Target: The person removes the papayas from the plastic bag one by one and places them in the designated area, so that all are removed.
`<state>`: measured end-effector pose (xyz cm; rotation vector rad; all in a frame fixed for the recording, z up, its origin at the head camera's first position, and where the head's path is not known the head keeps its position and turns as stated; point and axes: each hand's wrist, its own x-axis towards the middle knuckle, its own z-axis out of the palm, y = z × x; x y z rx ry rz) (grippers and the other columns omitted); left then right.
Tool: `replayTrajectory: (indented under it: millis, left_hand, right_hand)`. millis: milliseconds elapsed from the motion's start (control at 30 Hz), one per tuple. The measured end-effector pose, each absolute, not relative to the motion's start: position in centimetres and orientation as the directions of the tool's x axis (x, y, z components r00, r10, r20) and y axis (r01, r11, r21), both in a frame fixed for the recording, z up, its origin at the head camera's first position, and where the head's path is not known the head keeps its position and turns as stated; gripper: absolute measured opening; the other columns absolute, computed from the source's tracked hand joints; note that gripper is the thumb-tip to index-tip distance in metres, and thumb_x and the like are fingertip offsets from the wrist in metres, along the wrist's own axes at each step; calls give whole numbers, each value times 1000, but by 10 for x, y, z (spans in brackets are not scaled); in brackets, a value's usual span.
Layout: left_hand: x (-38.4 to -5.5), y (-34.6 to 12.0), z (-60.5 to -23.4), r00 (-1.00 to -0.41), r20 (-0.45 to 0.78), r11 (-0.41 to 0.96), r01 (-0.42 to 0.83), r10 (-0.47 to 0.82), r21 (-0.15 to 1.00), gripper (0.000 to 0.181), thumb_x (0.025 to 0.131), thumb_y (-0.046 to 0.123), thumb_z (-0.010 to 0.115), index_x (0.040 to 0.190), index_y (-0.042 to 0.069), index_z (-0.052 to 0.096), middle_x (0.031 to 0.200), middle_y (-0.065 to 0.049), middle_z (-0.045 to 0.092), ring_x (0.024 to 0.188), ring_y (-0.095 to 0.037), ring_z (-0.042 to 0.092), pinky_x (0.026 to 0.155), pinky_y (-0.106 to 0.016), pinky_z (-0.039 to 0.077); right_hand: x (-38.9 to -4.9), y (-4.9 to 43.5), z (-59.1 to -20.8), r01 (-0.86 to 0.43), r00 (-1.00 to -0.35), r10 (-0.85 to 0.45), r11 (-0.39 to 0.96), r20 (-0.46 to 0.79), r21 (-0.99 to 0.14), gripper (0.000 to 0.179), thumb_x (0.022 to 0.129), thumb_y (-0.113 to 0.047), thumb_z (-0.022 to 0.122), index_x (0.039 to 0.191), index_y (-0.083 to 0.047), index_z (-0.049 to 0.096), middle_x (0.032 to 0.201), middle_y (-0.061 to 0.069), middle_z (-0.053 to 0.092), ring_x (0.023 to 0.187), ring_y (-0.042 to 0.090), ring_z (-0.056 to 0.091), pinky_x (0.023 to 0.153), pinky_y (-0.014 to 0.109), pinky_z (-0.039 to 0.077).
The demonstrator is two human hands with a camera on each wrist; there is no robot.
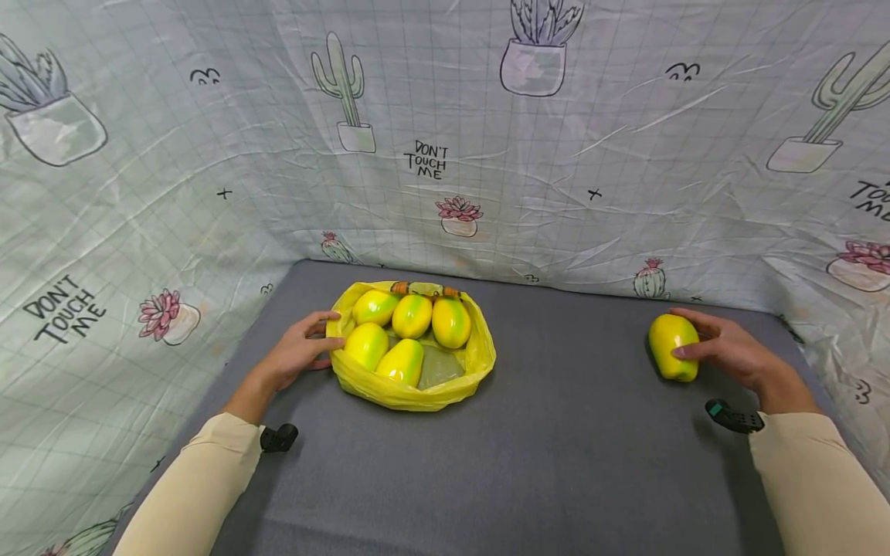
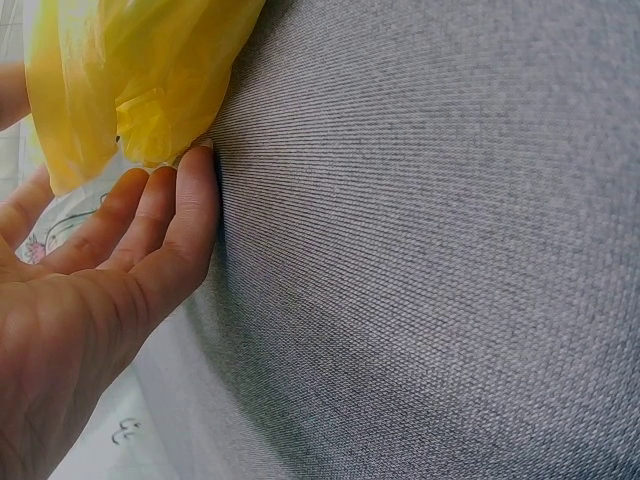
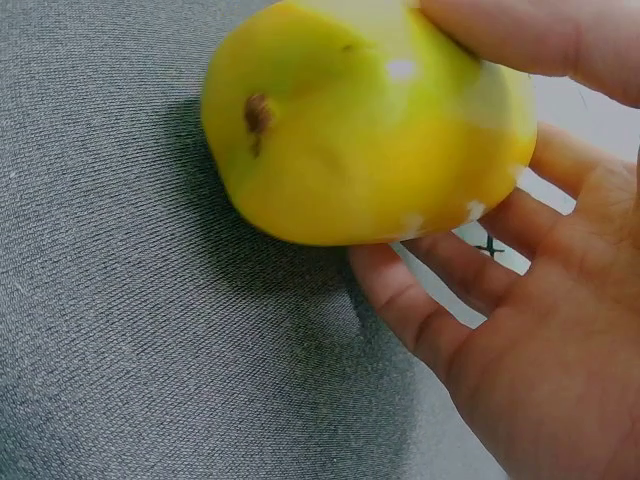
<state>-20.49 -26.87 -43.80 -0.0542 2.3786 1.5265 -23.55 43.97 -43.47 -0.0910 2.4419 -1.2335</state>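
A yellow plastic bag (image 1: 480, 361) stands on the table with its mouth spread wide, and several glossy yellow-green mangoes (image 1: 401, 364) lie inside it. At its left side, my left hand (image 1: 300, 351) touches the bag's rim with spread, slightly bent fingers. In the left wrist view the lower fingertips rest against the outside of the yellow plastic (image 2: 160, 60); the thumb tip is hidden behind it. Far to the right, my right hand (image 1: 733, 347) grips another mango (image 1: 670, 344), its thumb on one side and fingers on the other. The right wrist view shows the brown stem spot (image 3: 258, 115) on that mango.
A grey cloth-covered table (image 1: 556, 432) lies beneath everything. Hanging sheets printed with cacti (image 1: 445, 139) enclose it at the back and both sides. A stretch of grey cloth separates the bag from the mango at the right.
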Motion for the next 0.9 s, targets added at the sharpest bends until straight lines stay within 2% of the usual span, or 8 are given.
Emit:
replayTrajectory:
  millis: [100, 233, 333, 433, 533, 633, 767, 900]
  left_hand:
    - [-205, -269, -438, -950, -280, 432, -198, 136, 880, 67, 104, 26, 65, 161, 11, 33, 165, -28, 27, 144, -43, 44, 103, -49, 57]
    - [-204, -269, -438, -951, -280, 434, -197, 133, 879, 67, 104, 26, 65, 161, 12, 33, 166, -28, 27, 144, -44, 44, 104, -49, 57]
    - [-204, -269, -438, -951, -281, 434, -200, 130, 878, 67, 104, 27, 65, 161, 12, 33, 166, -28, 27, 144, -44, 44, 103, -48, 57]
    - [-204, -269, -438, -951, -280, 435, -200, 128, 878, 67, 104, 27, 65, 161, 12, 33, 165, -28, 28, 144, -43, 45, 102, -47, 57]
    - [-204, -269, -439, -951, -278, 434, -197, 132, 879, 67, 104, 27, 65, 161, 12, 32, 165, -28, 28, 144, -43, 44, 103, -47, 57]
    - [-203, -269, -440, -951, -277, 431, -195, 136, 881, 67, 104, 27, 65, 161, 12, 32, 166, -28, 27, 144, -43, 44, 103, -47, 57]
    - [-204, -269, -440, -951, -277, 431, -194, 139, 881, 68, 104, 28, 65, 161, 12, 32, 166, -28, 27, 145, -43, 44, 103, -47, 57]
    - [-204, -269, -439, -951, -279, 437, -195, 137, 878, 67, 104, 28, 65, 161, 11, 33, 165, -29, 27, 144, -43, 44, 102, -47, 57]
  right_hand:
    - [-236, 439, -434, 117, -913, -243, 615, -328, -780, 94, 98, -26, 71, 168, -7, 10, 167, 33, 18, 112, -1, 45, 86, 17, 46]
    - [-236, 439, -434, 132, -908, -242, 610, -343, -782, 95, 100, -27, 68, 168, -9, 5, 169, 33, 12, 128, 23, 39, 96, 31, 43]
    - [-236, 439, -433, 142, -909, -234, 605, -345, -783, 96, 100, -29, 68, 168, -9, 3, 170, 34, 9, 134, 35, 33, 99, 37, 39]
    - [-235, 441, -432, 140, -915, -222, 610, -337, -780, 96, 101, -30, 67, 168, -7, 2, 170, 35, 8, 137, 41, 31, 97, 34, 41]
    - [-233, 443, -428, 128, -924, -210, 621, -321, -773, 95, 103, -31, 65, 168, -6, 1, 171, 34, 7, 148, 50, 24, 98, 37, 42]
    - [-232, 446, -423, 115, -934, -195, 626, -298, -771, 93, 104, -32, 63, 168, -6, 1, 171, 32, 7, 151, 57, 16, 103, 50, 40]
    - [-229, 447, -415, 106, -946, -177, 625, -272, -774, 92, 104, -32, 63, 167, -4, 2, 171, 33, 7, 149, 58, 17, 109, 68, 31]
    - [-229, 447, -407, 110, -950, -163, 625, -268, -773, 93, 104, -31, 64, 167, -3, 1, 171, 33, 4, 149, 61, 15, 113, 79, 22]
